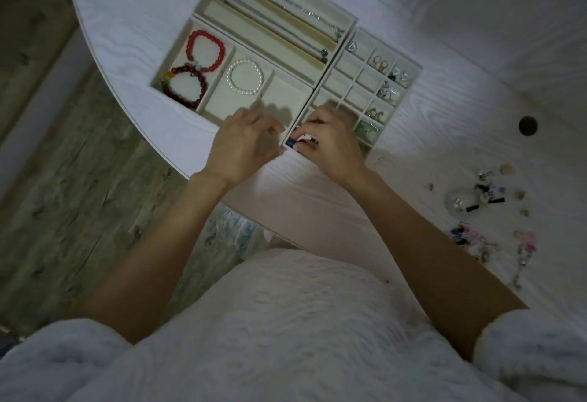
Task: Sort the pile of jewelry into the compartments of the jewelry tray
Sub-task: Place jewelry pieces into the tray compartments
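White wood-grain surface (444, 4) is seen from above, its curved edge running over a grey plank floor (63, 179) at the left. Nearest, at the right, the unsorted pile (489, 211) is spread loosely: small dark, pink and silvery pieces, too small to be named singly.

Further in, both hands are brought together at the near edge of the tray (320, 82). The right hand (330, 144) is curled over a small dark-and-white piece (300, 141), which is pinched in its fingers right at the near-left corner of the small-celled section; what kind of piece it is cannot be told. The left hand (241, 144) is held just beside it, fingers loosely bent and gripping nothing that can be seen.

The coming move is judged to turn on this: the piece lies directly over the nearest cell, so little more than a lowering and release should be needed, and the right hand is the nearer. The rest of the pile lies well apart to the right, also on the right hand's side.

Beyond, beaded bracelets (197, 68) and a pearl bracelet (245, 76) are laid in the left compartments, earrings (389, 82) in the right-hand cells, and chains (286, 17) along the far long slots.
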Available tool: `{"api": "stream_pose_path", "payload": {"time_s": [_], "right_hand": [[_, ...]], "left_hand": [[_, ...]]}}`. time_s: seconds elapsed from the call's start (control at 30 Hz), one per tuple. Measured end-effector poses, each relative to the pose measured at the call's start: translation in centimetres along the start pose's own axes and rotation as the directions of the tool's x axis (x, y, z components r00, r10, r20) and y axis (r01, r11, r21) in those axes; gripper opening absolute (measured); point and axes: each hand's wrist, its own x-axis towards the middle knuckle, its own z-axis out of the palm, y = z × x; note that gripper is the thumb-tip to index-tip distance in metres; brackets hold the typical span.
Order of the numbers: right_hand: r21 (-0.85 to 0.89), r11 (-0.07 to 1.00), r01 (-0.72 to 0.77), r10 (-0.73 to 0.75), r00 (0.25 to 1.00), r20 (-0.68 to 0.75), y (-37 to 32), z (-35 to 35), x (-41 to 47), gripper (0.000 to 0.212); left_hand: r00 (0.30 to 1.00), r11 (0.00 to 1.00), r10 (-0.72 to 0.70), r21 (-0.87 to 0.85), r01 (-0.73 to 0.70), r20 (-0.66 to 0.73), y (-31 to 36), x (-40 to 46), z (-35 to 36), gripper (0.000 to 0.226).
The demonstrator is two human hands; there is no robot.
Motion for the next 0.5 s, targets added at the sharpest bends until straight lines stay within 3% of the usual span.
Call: {"api": "stream_pose_path", "payload": {"time_s": [0.2, 0.37, 0.5], "right_hand": [[-0.090, 0.979, 0.181, -0.172, 0.980, 0.096, 0.2, -0.1, 1.0, 0.008], [0.005, 0.996, 0.086, -0.084, 0.972, 0.221, 1.1, -0.9, 2.0, 0.014], [-0.029, 0.993, 0.113, -0.106, 0.979, 0.174, 0.9, -0.7, 2.1, 0.017]], "left_hand": [[0.994, 0.996, -0.085, -0.034, 0.082, -0.065, 0.8, -0.3, 0.8, 0.026], [0.994, 0.995, -0.090, -0.047, 0.087, -0.057, 0.7, -0.4, 1.1, 0.024], [0.993, 0.994, -0.096, -0.062, 0.092, -0.071, 0.7, -0.4, 1.1, 0.022]]}}
